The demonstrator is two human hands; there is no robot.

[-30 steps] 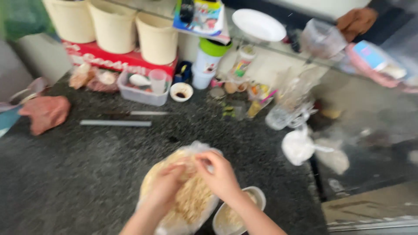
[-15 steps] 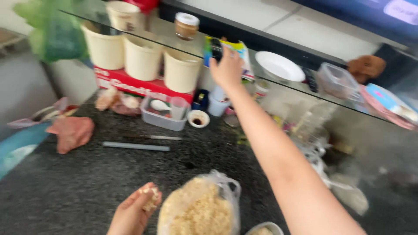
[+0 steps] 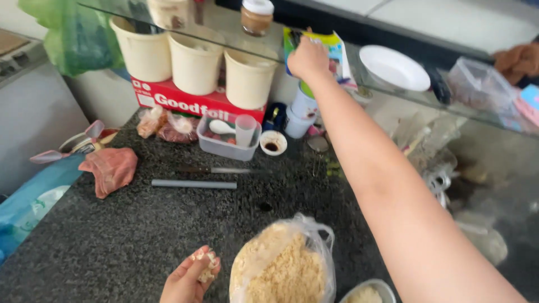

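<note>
— Crumb bag sits open at our near edge of the dark speckled granite counter; a glass shelf runs above.

— Counts: three cream tubs, one white plate, one knife.

— Our right hand is closed around a colourful packet on the shelf. Our left hand is cupped around a crumb lump just beside the bag.

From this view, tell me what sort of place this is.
Probably a small food stall or kitchen prep counter. A dark speckled stone counter holds a plastic bag of pale crumbly food and a knife; cream tubs and a white plate sit by a glass shelf.
</note>
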